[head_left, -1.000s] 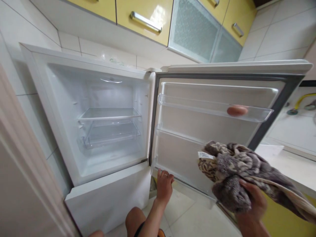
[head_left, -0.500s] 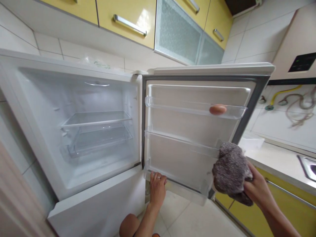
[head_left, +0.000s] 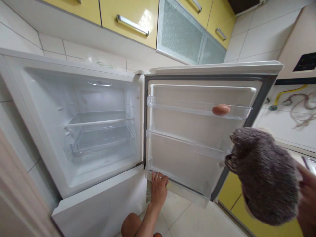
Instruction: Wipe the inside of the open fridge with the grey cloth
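My left hand (head_left: 158,188) has its fingers curled over the rim of the clear bottom door bin (head_left: 184,189), near the hinge side. In my right hand (head_left: 308,187) is a fuzzy grey cloth (head_left: 268,174), bunched up close to the camera and covering most of the fingers. The cloth hangs in front of the outer edge of the open fridge door (head_left: 187,158). A brown egg (head_left: 221,109) lies in the clear top door bin (head_left: 172,104). The middle door bin (head_left: 182,141) holds nothing that I can see.
To the left is the fridge compartment (head_left: 98,95) with a clear shelf (head_left: 101,118) and a lower clear tray (head_left: 103,140). Yellow cabinets (head_left: 128,16) hang above. At the right, a yellow hose (head_left: 283,93) and a wall unit (head_left: 298,42) show. A bent knee (head_left: 130,225) is below.
My right hand has drawn the cloth away from the door's inner side, rightward and nearer to the camera. The left hand stays on the bottom bin. The view has shifted slightly.
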{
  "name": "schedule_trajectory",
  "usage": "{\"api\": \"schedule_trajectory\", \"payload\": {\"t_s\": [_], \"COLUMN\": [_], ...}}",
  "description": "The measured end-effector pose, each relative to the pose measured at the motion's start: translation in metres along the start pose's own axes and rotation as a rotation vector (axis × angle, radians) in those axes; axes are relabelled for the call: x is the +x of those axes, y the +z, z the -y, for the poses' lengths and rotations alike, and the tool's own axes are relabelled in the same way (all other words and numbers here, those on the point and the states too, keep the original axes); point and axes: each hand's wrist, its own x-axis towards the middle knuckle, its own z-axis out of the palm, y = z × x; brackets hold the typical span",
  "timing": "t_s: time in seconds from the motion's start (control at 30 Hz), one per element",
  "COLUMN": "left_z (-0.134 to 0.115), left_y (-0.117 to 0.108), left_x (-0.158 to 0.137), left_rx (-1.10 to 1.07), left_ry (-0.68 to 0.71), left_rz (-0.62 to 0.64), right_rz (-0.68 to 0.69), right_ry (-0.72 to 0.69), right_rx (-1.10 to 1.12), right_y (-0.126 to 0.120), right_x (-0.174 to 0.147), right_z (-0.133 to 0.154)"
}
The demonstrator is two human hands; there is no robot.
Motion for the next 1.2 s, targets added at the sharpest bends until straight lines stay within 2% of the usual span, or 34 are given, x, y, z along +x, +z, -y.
{"api": "schedule_trajectory", "payload": {"t_s": [0.07,0.13,0.23,0.33,0.4,0.47,0.63,0.73,0.83,0.97,1.2], "left_z": [0.001,0.002,0.002,0.002,0.004,0.006,0.009,0.008,0.007,0.007,0.007], "left_y": [0.002,0.003,0.006,0.011,0.015,0.020,0.025,0.022,0.019,0.015,0.016], "left_x": [-0.001,-0.001,-0.001,-0.001,-0.002,-0.003,-0.006,-0.006,-0.006,-0.006,-0.004], "left_rx": [-0.001,-0.010,-0.021,-0.030,-0.049,-0.072,-0.099,-0.086,-0.056,-0.030,-0.039], "left_ry": [0.000,0.005,0.000,-0.008,0.000,0.014,0.016,-0.006,-0.027,-0.017,-0.024], "left_rz": [-0.013,-0.030,-0.038,-0.037,-0.061,-0.102,-0.134,-0.120,-0.100,-0.092,-0.096], "right_rz": [0.144,0.272,0.606,0.990,1.145,1.219,1.255,1.220,1.166,1.119,0.939], "right_ry": [-0.196,-0.304,-0.228,-0.137,-0.138,-0.168,-0.285,-0.331,-0.345,-0.337,-0.397], "right_rx": [-0.128,-0.324,-0.574,-0.548,-0.485,-0.459,-0.444,-0.447,-0.480,-0.522,-0.694], "right_y": [0.012,0.031,0.066,0.100,0.121,0.144,0.221,0.270,0.303,0.313,0.297], "right_x": [0.023,0.046,0.077,0.101,0.113,0.119,0.115,0.107,0.105,0.108,0.119], "right_z": [0.030,0.054,0.076,0.089,0.097,0.106,0.140,0.162,0.175,0.172,0.158]}}
